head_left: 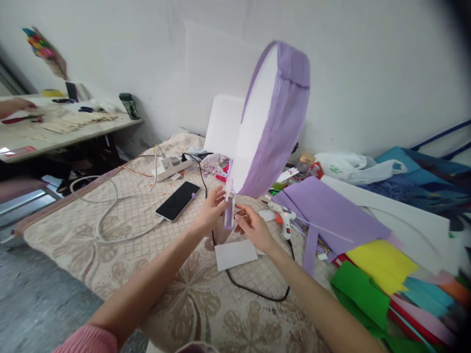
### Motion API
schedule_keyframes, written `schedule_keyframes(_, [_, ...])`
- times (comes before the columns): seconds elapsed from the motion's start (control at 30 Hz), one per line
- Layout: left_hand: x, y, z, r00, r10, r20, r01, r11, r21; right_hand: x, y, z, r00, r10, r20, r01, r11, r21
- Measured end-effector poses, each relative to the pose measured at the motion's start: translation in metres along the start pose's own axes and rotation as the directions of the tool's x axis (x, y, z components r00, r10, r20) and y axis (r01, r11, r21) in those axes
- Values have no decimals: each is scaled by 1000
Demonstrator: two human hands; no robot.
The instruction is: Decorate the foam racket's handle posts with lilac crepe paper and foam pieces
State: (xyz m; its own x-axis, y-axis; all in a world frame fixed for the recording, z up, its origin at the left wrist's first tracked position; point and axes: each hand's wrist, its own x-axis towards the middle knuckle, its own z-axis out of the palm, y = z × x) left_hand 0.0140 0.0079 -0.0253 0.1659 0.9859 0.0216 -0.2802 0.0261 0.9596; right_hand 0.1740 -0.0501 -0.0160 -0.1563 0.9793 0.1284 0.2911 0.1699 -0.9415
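Note:
A large white round panel with a purple crepe-paper rim (283,113) stands tilted above the table, joined at its bottom to a narrow white base with a purple strip (228,215). My left hand (213,206) grips this base from the left, fingers behind it and thumb in front. Against its right side, my right hand (253,228) has its fingers curled and holds the lower part. Some right fingertips are hidden. Under the hands lies a white card (236,255). A white glue gun (285,220) with an orange part rests right of my right hand.
A phone (178,201) on a cable and a power strip (171,169) lie left. Purple sheets (334,211), green felt (362,294) and yellow felt (384,264) cover the right. A black cord (257,294) loops in front. Another person's hand (18,105) is at the far-left table.

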Motion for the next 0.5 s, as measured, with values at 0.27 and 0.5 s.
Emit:
schedule_keyframes(0.27, [2, -8, 1, 994, 108, -28, -108, 994, 7, 18, 9, 11, 998, 2, -65, 1, 999, 34])
schedule_keyframes(0.5, [2, -5, 2, 986, 163, -29, -162, 986, 27, 24, 22, 11, 997, -26, -67, 22, 998, -64])
